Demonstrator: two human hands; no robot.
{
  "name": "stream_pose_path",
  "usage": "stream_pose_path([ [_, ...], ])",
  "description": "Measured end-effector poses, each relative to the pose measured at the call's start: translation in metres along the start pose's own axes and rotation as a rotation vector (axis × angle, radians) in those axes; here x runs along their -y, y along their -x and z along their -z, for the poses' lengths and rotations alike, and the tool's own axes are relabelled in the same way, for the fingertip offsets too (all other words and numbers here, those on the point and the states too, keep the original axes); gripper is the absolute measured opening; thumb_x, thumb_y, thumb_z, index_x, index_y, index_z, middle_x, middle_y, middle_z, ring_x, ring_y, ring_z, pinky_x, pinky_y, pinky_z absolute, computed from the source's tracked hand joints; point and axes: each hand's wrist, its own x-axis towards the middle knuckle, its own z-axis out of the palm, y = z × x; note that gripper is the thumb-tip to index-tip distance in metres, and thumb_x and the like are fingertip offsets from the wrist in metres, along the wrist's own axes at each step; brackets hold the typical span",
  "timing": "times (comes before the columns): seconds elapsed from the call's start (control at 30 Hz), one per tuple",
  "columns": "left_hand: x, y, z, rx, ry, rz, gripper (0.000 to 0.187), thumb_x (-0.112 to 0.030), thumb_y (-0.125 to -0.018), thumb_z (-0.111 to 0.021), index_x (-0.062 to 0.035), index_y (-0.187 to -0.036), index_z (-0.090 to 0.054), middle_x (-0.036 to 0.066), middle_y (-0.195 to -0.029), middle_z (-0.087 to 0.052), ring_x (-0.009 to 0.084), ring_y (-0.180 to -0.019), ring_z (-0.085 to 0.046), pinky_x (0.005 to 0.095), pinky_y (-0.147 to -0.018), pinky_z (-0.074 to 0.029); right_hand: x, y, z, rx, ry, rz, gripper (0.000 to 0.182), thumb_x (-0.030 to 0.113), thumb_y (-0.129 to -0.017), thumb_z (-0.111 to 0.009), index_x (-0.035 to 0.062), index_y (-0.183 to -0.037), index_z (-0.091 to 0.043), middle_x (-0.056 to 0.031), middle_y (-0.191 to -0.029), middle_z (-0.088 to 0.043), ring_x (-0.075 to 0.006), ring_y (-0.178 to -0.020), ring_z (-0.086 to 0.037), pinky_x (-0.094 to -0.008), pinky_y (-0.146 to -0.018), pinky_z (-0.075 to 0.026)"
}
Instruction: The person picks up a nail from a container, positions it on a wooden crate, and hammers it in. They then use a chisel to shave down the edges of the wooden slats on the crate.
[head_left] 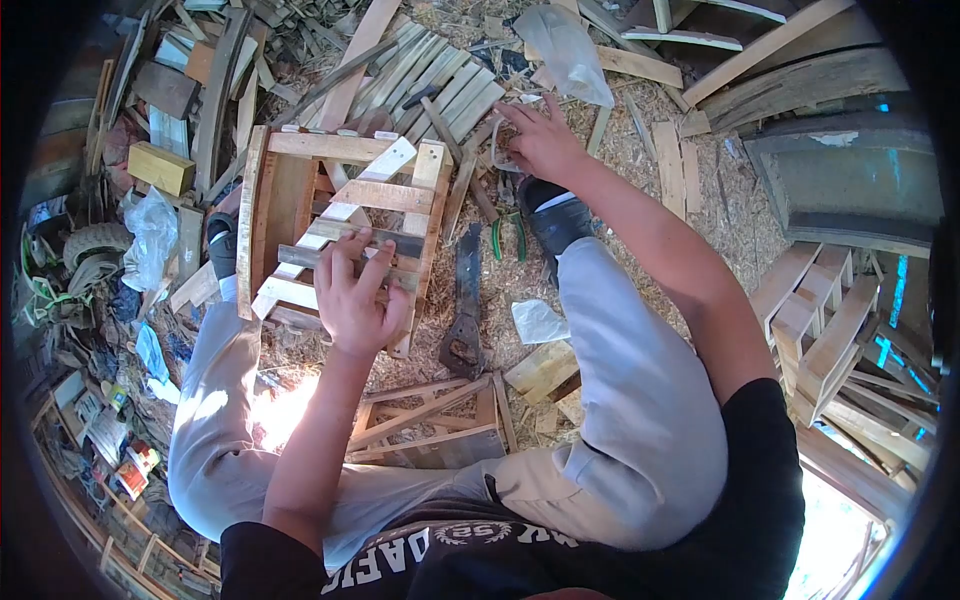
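Note:
A small slatted wooden frame (390,195) lies between my feet. My left hand (355,295) rests on its slats, fingers spread over a dark grey slat (400,240). Whether anything small sits under those fingertips is hidden. Farther out, my right hand (545,145) is at a clear plastic container (503,148), its thumb over the rim and its other fingers apart. Nothing shows in that hand. A hammer (432,112) leans near the frame's far corner, its head on a stack of thin wooden strips (460,85).
Green-handled pliers (508,238) and a handsaw (464,310) lie on the shavings right of the frame. Another wooden frame (430,420) is close to my lap. Wooden pieces (820,310) stand at the right; scrap wood and plastic bags (150,235) crowd the left.

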Motion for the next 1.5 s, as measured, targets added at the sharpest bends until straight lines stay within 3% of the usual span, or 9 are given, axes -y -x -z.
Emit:
stream_pose_path([
  [0.5, -0.001, -0.001, 0.001, -0.017, -0.011, -0.016, 0.050, -0.022, -0.079, -0.068, -0.0088, -0.125, -0.078, 0.018, -0.137, -0.066, 0.0434, -0.126, -0.062, 0.0550, -0.109, -0.048, 0.003, 0.017, -0.013, -0.112, -0.006, -0.012, 0.013, 0.016, -0.086, -0.075, 0.0199, -0.091, -0.086, -0.0072, -0.174, -0.042, -0.0294, -0.156, -0.046, -0.0705, -0.132, -0.024],
  [0.8, -0.001, 0.000, 0.001, -0.024, -0.002, -0.010, 0.049, -0.023, -0.080, -0.067, -0.0092, -0.126, -0.078, 0.018, -0.135, -0.066, 0.0428, -0.127, -0.062, 0.0554, -0.109, -0.049, 0.004, 0.009, -0.011, -0.096, 0.020, -0.063, 0.015, 0.015, -0.088, -0.077, 0.0214, -0.096, -0.087, -0.0088, -0.164, -0.053, -0.0318, -0.153, -0.048, -0.0728, -0.131, -0.024],
  [1.0, -0.001, 0.000, 0.001, -0.006, 0.002, -0.003, 0.049, -0.024, -0.080, -0.067, -0.0095, -0.126, -0.078, 0.018, -0.135, -0.067, 0.0431, -0.128, -0.062, 0.0557, -0.109, -0.048, -0.007, 0.016, -0.025, -0.200, -0.351, -0.282, 0.012, 0.022, -0.086, -0.084, 0.0227, -0.097, -0.087, -0.0121, -0.159, -0.058, -0.0340, -0.151, -0.051, -0.0744, -0.127, -0.026],
  [1.1, 0.000, 0.000, 0.001, -0.020, -0.006, -0.013, 0.049, -0.023, -0.080, -0.067, -0.0096, -0.126, -0.078, 0.017, -0.136, -0.067, 0.0427, -0.129, -0.063, 0.0555, -0.110, -0.048, -0.008, 0.017, -0.030, -0.248, -0.389, -0.336, 0.013, 0.025, -0.087, -0.085, 0.0221, -0.099, -0.088, -0.0130, -0.156, -0.062, -0.0360, -0.144, -0.058, -0.0642, -0.124, -0.038],
  [1.17, 0.000, 0.001, 0.001, -0.030, -0.014, -0.028, 0.049, -0.022, -0.080, -0.067, -0.0092, -0.125, -0.078, 0.017, -0.137, -0.068, 0.0423, -0.130, -0.062, 0.0551, -0.111, -0.048, -0.015, 0.016, -0.039, -0.387, -0.665, -0.321, 0.016, 0.027, -0.089, -0.085, 0.0193, -0.103, -0.088, -0.0136, -0.143, -0.069, -0.0367, -0.130, -0.068, -0.0498, -0.113, -0.052],
  [1.2, 0.000, 0.001, 0.001, -0.034, -0.017, -0.026, 0.049, -0.022, -0.080, -0.067, -0.0092, -0.125, -0.078, 0.017, -0.137, -0.068, 0.0423, -0.130, -0.062, 0.0551, -0.111, -0.048, -0.014, 0.017, -0.034, -0.388, -0.665, -0.315, 0.016, 0.027, -0.089, -0.085, 0.0193, -0.103, -0.088, -0.0136, -0.143, -0.069, -0.0367, -0.130, -0.068, -0.0498, -0.113, -0.052],
  [1.27, 0.000, 0.001, 0.001, -0.037, -0.005, -0.028, 0.049, -0.020, -0.080, -0.066, -0.0068, -0.125, -0.077, 0.016, -0.135, -0.069, 0.0425, -0.129, -0.063, 0.0548, -0.111, -0.048, -0.012, 0.017, -0.022, -0.458, -0.651, -0.327, 0.017, 0.025, -0.091, -0.084, 0.0147, -0.104, -0.087, -0.0131, -0.125, -0.074, -0.0363, -0.116, -0.072, -0.0434, -0.098, -0.058],
  [1.4, 0.002, 0.000, 0.004, -0.070, 0.021, -0.032, 0.051, -0.020, -0.080, -0.067, -0.0049, -0.128, -0.074, 0.016, -0.135, -0.069, 0.0418, -0.128, -0.063, 0.0543, -0.111, -0.047, -0.011, 0.018, 0.009, -0.493, -0.666, -0.353, 0.018, 0.023, -0.094, -0.083, 0.0117, -0.107, -0.086, -0.0118, -0.112, -0.075, -0.0329, -0.108, -0.073, -0.0436, -0.091, -0.058],
  [1.5, 0.001, 0.001, 0.008, -0.059, 0.050, -0.040, 0.055, -0.020, -0.080, -0.067, -0.0061, -0.134, -0.070, 0.014, -0.134, -0.070, 0.0398, -0.129, -0.063, 0.0534, -0.111, -0.047, -0.006, 0.024, 0.042, -0.521, -0.832, -0.343, 0.019, 0.016, -0.099, -0.082, 0.0057, -0.114, -0.084, -0.0087, -0.101, -0.076, -0.0198, -0.089, -0.073, -0.0336, -0.082, -0.057],
])
